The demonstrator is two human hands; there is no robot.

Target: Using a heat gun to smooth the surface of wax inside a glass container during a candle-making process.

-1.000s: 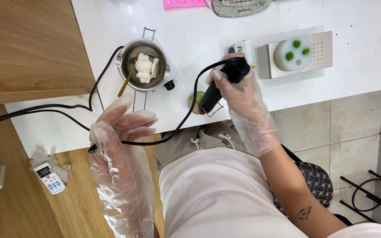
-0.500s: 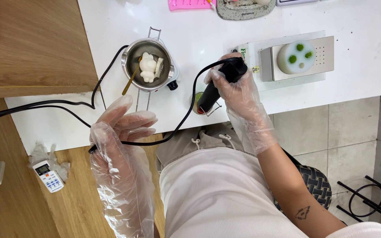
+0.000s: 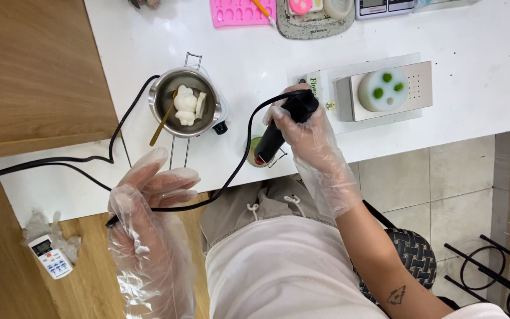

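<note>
My right hand [image 3: 309,142], in a clear plastic glove, grips a black corded heat tool [image 3: 277,131] with its nozzle pointing down at a small round container of green stuff [image 3: 255,148] near the table's front edge. My left hand [image 3: 144,201], also gloved, hovers with fingers spread over the tool's black cable [image 3: 213,192] below the table edge; the cable passes under its fingers. A small metal pot [image 3: 185,101] holds white wax pieces and a gold spoon.
A white disc with green dots [image 3: 383,88] rests on a grey metal block. A pink mould [image 3: 240,12] and a tray lie at the back. The white table [image 3: 473,65] ends above the tiled floor; a remote [image 3: 50,255] lies on wood at the left.
The view shifted, so everything sits lower and slightly left in frame. Both hands keep their poses, and the heat tool stays aimed at the green container.
</note>
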